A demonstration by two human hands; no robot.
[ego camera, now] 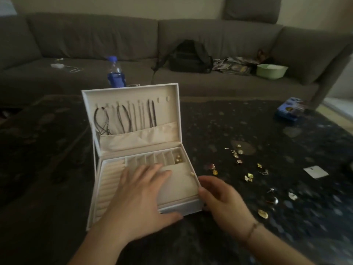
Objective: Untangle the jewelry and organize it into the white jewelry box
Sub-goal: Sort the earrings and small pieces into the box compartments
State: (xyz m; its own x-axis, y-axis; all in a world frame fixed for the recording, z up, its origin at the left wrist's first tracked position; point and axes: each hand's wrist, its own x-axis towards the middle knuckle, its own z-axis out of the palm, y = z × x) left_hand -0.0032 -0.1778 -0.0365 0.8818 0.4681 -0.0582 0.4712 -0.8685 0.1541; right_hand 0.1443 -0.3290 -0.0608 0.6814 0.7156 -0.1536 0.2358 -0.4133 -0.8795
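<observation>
My left grip [141,196] lies flat on the white jewelry box [183,208], fingers spread and straight, palm over the lower tray, fingertips reaching the row of small compartments, thumb over the front edge. It pins the box and pinches nothing.

My right grip [219,197] sits at the box's right front corner, fingers loosely curled against the side wall. The frame is blurred there, so I cannot tell whether it holds a small piece or only steadies the box.

Box status: lid open and upright, cord necklaces [124,119] hanging from the lid hooks with their lower ends tucked in the lid pocket. The rightmost small compartment holds gold earrings [178,158]. One small pale piece [192,174] rests on the large tray near the box's right wall.

Governing relation: the loose earrings [248,176] lie scattered on the dark worktop [286,236] to the right of the box, in a band running from beside the box's right rear down toward its right front. They lie rightward of the right grip, and the box stands between them and the left grip. I judge the right grip the nearer one for the coming pickup, with the left kept as the clamp.

A white card [315,172] lies further right of the box.
</observation>
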